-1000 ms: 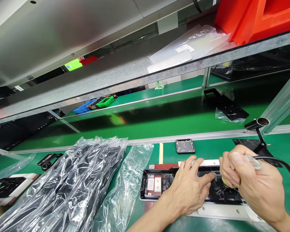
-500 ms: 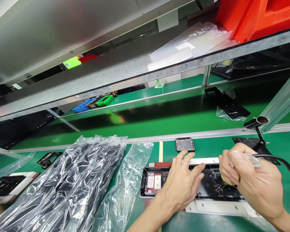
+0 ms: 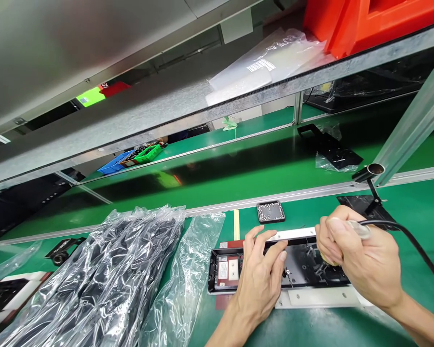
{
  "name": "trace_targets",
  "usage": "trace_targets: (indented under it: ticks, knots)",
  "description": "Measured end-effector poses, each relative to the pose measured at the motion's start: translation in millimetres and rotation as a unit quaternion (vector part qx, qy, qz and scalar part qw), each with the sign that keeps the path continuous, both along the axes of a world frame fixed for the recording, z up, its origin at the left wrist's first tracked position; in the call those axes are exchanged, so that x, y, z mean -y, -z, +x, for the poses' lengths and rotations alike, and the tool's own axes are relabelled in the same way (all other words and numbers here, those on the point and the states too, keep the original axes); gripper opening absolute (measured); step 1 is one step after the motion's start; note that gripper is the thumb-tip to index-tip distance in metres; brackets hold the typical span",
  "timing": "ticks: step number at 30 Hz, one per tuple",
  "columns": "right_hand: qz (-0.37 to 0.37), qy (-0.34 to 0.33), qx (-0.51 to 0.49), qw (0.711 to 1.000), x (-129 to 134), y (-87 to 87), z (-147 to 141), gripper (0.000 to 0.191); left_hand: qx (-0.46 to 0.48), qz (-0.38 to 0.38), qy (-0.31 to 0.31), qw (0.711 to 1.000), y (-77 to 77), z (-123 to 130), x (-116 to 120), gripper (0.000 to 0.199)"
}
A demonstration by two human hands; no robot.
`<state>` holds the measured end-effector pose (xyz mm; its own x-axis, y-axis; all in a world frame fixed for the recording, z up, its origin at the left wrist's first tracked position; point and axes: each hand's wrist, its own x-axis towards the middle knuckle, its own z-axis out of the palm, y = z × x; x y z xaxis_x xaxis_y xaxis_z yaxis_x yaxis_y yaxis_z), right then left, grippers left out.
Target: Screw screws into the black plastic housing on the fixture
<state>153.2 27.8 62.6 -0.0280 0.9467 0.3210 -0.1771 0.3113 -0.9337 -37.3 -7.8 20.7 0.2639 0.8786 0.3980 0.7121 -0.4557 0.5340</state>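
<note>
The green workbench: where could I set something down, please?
Bare green: at right, between metal rail, black stand and cable; and on the near side of the white fixture. Crowded: the left, under bagged parts, and around the black housing.

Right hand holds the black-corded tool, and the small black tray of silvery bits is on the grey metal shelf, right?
Wrong place: the head view shows the black tray on the green worktop; the right hand does grip the corded tool.

Bench (image 3: 311, 332) open before white rail (image 3: 320, 297), right grip (image 3: 358, 260) crowding black housing (image 3: 298, 264), clearance beneath unclear, bagged parts (image 3: 115, 270) walling off left
</note>
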Motion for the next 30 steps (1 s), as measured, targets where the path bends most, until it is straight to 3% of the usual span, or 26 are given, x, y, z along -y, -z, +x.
trace_targets:
  ticks: [9, 15, 21, 30]
  knots:
    - [-0.011, -0.029, -0.041, 0.999, 4, -2.9, 1, 0.043, 0.060, 0.007, 0.022, 0.998, -8.2, 11, 0, 0.035]
    - [0.007, -0.009, -0.039, 0.999, 3, -0.8, 2, 0.023, 0.163, -0.051, 0.034, 0.985, -27.2, 27, -6, 0.029]
    - [-0.016, -0.035, -0.009, 0.999, -1, -0.4, 7, 0.044, 0.223, -0.097, 0.062, 0.968, -42.5, 43, -12, 0.031]
    - [0.011, -0.040, 0.044, 0.998, -2, -3.3, 11, 0.051, 0.261, -0.157, 0.046, 0.951, -44.7, 53, -16, 0.043]
